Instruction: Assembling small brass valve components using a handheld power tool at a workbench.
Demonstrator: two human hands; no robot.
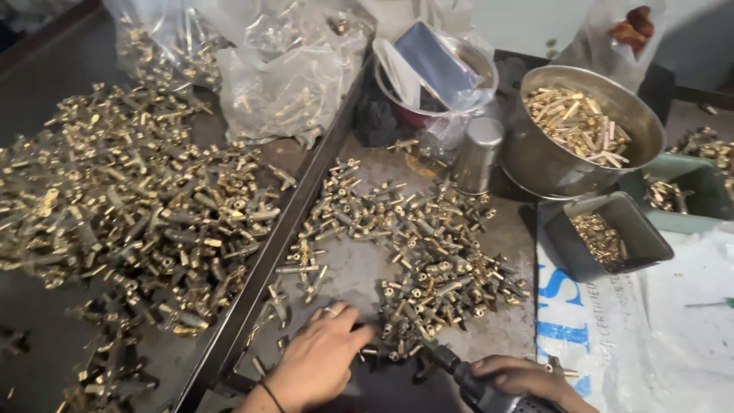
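My left hand point(317, 356) lies low on the grey tray, a ring on one finger, its fingertips touching a brass fitting at the near edge of a heap of brass fittings point(417, 248). My right hand point(527, 378) grips a black power tool point(474, 386) whose tip points left toward that fitting. Whether the left hand pinches the fitting or only steadies it is unclear.
A far larger spread of brass fittings point(130, 206) covers the left tray, past a raised metal divider point(283, 229). Behind are plastic bags of parts point(275, 76), a steel cup point(478, 153), a steel bowl of brass pieces point(650, 115), a grey bin point(642, 229) and a white sack point(650, 336).
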